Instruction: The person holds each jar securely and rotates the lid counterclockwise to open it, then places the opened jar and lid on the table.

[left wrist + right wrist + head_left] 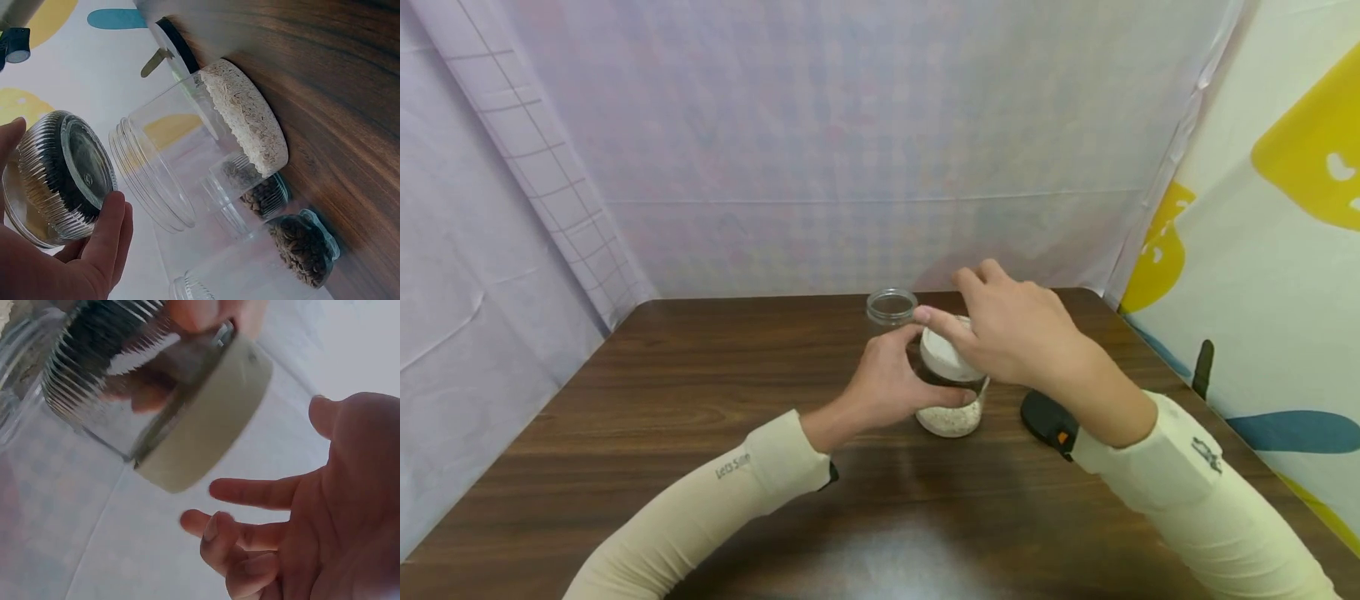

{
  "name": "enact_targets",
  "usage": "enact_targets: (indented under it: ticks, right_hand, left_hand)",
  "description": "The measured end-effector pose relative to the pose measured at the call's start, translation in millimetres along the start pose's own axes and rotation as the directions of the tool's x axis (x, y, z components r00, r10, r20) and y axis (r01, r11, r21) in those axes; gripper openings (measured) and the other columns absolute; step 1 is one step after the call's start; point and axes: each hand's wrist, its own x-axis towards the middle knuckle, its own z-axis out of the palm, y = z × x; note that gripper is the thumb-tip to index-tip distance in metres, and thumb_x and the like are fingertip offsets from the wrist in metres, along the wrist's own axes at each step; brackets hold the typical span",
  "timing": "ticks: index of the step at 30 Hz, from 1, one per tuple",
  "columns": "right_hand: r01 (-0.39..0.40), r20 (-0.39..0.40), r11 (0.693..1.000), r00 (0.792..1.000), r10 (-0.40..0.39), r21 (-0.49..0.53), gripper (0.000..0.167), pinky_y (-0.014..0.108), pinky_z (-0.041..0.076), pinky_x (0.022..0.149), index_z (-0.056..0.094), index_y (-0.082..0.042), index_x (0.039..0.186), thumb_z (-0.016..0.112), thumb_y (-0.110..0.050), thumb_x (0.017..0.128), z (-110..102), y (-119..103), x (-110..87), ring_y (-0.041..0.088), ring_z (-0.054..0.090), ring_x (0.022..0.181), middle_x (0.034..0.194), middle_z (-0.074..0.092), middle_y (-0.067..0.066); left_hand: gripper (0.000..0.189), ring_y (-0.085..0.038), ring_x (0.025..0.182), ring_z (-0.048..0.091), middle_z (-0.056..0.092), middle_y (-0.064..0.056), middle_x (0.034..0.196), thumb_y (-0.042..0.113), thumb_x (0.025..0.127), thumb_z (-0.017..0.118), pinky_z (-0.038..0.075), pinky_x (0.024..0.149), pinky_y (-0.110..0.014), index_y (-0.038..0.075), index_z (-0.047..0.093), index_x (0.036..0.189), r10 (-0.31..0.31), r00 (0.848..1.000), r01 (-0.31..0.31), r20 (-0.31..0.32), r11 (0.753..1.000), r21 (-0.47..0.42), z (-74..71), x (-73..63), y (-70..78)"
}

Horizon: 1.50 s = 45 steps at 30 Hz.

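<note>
My left hand [891, 379] grips a small ribbed glass jar [69, 175] with dark contents, raised and tilted. A cream-white lid [209, 419] sits on its top. Fingers and thumb of that hand [75, 262] wrap the jar's sides. Over the lid in the head view is my right hand [1018, 325]; in the right wrist view its fingers [256, 492] are spread and loosely bent, apart from the lid, holding nothing. Just below the small jar, a larger clear jar [162, 144] stands uncovered on the table, with pale grain-like flakes [244, 119] at its bottom.
Behind stands another clear open jar [891, 308], with brown bean-like pieces [303, 250] in it. Near it shows a small ribbed container [275, 194] with brown contents. A black object [1047, 418] with an orange spot lies right on the wooden table [700, 392]. Cloth curtains [865, 150] surround the table.
</note>
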Motion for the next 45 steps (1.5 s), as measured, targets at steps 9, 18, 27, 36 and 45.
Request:
enact_targets:
  ticks: [9, 18, 27, 36, 45]
  right_hand:
    - [0.023, 0.011, 0.997, 1.000, -0.022, -0.073, 0.071, 0.051, 0.056, 0.068, 0.061, -0.008, 0.129, 0.038, -0.069, 0.100, 14.4, -5.6, -0.5, 0.034, 0.065, 0.085, 0.119, 0.061, 0.015]
    - [0.070, -0.009, 0.991, 0.997, -0.072, -0.110, 0.065, 0.047, 0.055, 0.063, 0.062, -0.008, 0.125, 0.051, -0.066, 0.096, 14.8, -4.2, -0.5, 0.029, 0.063, 0.079, 0.111, 0.063, 0.014]
    - [0.243, 0.065, 0.967, 0.969, -0.239, -0.076, 0.057, 0.045, 0.054, 0.076, 0.058, -0.016, 0.140, 0.059, -0.054, 0.098, 8.2, 3.2, -1.0, 0.028, 0.059, 0.092, 0.123, 0.058, 0.010]
    - [0.373, 0.093, 0.928, 0.924, -0.371, -0.007, 0.051, 0.044, 0.053, 0.082, 0.057, -0.020, 0.140, 0.067, -0.036, 0.093, 3.6, 8.9, -3.5, 0.031, 0.055, 0.106, 0.136, 0.056, 0.004]
    - [0.470, 0.139, 0.868, 0.860, -0.491, 0.157, 0.062, 0.046, 0.050, 0.094, 0.056, -0.024, 0.141, 0.061, 0.001, 0.084, -0.5, 14.6, -3.9, 0.030, 0.051, 0.119, 0.147, 0.050, -0.003]
  left_hand:
    - [0.050, -0.004, 0.088, 0.064, 0.069, 0.016, 0.104, 0.048, 0.072, 0.090, 0.055, 0.074, -0.026, 0.029, 0.068, 0.112, 0.079, 0.996, -0.077, -0.035, 0.995, 0.060, 2.5, 1.7, 1.4]
    - [0.064, -0.004, 0.093, 0.066, 0.069, 0.010, 0.109, 0.048, 0.070, 0.091, 0.057, 0.078, -0.027, 0.021, 0.065, 0.122, -0.003, 1.000, 0.004, -0.028, 1.000, 0.031, 0.3, 0.3, 5.8]
    - [0.073, -0.008, 0.101, 0.066, 0.067, 0.009, 0.116, 0.054, 0.070, 0.089, 0.057, 0.081, -0.029, 0.022, 0.061, 0.129, -0.039, 0.999, 0.039, -0.023, 0.999, 0.008, -2.1, -3.3, 4.4]
    - [0.077, -0.009, 0.099, 0.063, 0.066, 0.010, 0.114, 0.052, 0.071, 0.089, 0.055, 0.078, -0.029, 0.024, 0.058, 0.136, -0.020, 1.000, 0.020, -0.022, 1.000, 0.010, -1.6, -6.5, 1.4]
    - [0.074, -0.008, 0.102, 0.063, 0.067, 0.011, 0.117, 0.048, 0.072, 0.090, 0.055, 0.081, -0.030, 0.029, 0.058, 0.136, 0.023, 1.000, -0.023, -0.006, 1.000, -0.013, -0.7, -5.4, -1.3]
